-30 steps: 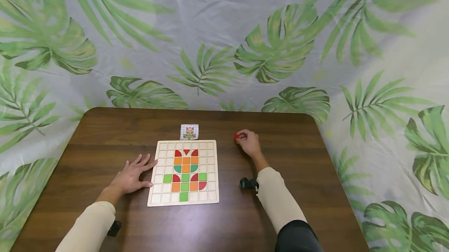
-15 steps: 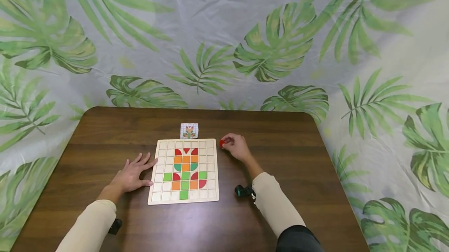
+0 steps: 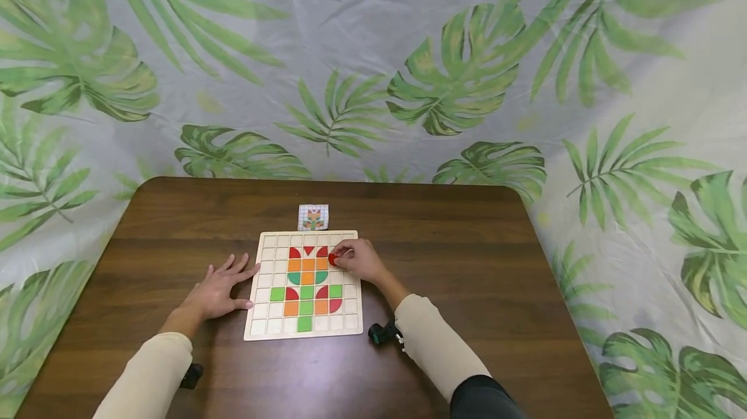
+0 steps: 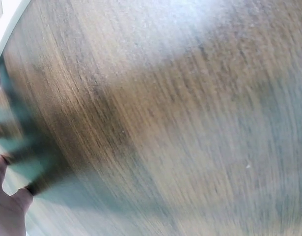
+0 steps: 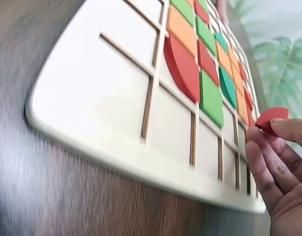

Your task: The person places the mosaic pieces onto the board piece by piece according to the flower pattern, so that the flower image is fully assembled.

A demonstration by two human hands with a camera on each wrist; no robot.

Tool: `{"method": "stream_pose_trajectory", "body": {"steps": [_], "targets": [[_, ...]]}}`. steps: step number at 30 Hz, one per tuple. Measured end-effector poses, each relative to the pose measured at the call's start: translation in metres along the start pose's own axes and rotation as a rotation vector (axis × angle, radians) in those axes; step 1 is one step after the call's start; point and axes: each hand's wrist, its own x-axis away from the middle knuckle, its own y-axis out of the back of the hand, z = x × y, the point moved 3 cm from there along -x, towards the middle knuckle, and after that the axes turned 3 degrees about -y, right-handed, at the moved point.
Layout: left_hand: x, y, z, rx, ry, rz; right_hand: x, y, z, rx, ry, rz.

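Note:
A pale wooden grid board (image 3: 267, 326) lies on the table, with red, orange and green tiles forming a flower-like pattern. My right hand (image 3: 363, 260) pinches a red quarter-round tile (image 5: 272, 119) between thumb and fingers, over the board's upper right part. In the head view that tile is just right of the orange row. My left hand (image 3: 216, 292) lies with fingers spread at the board's left edge, its index fingertip and thumb tip right at the rim. Only some fingertips (image 4: 24, 196) of it show in the left wrist view.
A small printed card (image 3: 313, 217) with a gridded flower picture lies behind the board's far edge. The brown wooden table (image 3: 467, 244) extends on both sides, with a leaf-patterned cloth (image 3: 362, 49) hanging behind it. A black wrist device (image 3: 382, 333) sits by the right forearm.
My right hand has moved left and slightly nearer with the red tile, from the table right of the board to over its grid. The left hand has stayed in place.

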Motion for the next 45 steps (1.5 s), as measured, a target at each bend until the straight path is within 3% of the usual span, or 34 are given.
{"method": "stream_pose_trajectory", "body": {"steps": [10, 21, 31, 45], "targets": [[-0.001, -0.001, 0.001, -0.006, 0.009, 0.011, -0.004, -0.029, 0.037, -0.043, 0.026, 0.175], [-0.001, -0.002, 0.0, -0.007, 0.004, 0.006, -0.002, -0.062, 0.065, 0.096, 0.074, 0.277], [0.0, -0.001, -0.001, -0.005, 0.004, 0.006, 0.006, -0.086, 0.073, 0.322, 0.122, 0.237], [0.002, 0.0, -0.003, -0.013, -0.014, -0.011, 0.011, -0.099, 0.076, 0.404, 0.165, 0.262]]}}
